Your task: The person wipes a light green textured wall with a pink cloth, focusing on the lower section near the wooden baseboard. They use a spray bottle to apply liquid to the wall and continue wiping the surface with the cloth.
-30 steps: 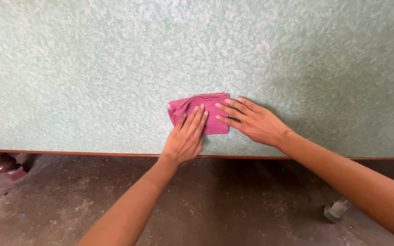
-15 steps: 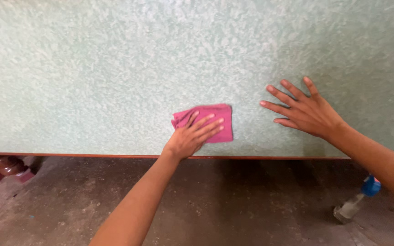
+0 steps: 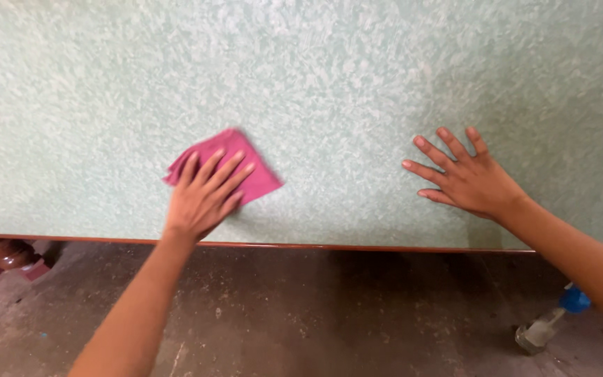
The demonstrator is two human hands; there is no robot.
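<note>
From the head camera, the left hand [image 3: 204, 197] lies flat on a pink cloth [image 3: 226, 166], fingers stretched out and slightly apart, pressing it onto the pale green mottled tabletop [image 3: 329, 84] rather than gripping it; the cloth is a little blurred. The cloth sits left of the middle of the surface, near the table's brown wooden front edge [image 3: 315, 246]. The right hand [image 3: 470, 179] rests well apart from the cloth, to its right, palm down on the bare tabletop with fingers spread wide and holding nothing. Below the edge is a dark, rough floor [image 3: 329, 314]. On it, at lower right, lies a clear bottle with a blue cap [image 3: 551, 321], and a turned wooden leg [image 3: 5, 253] shows at far left.
</note>
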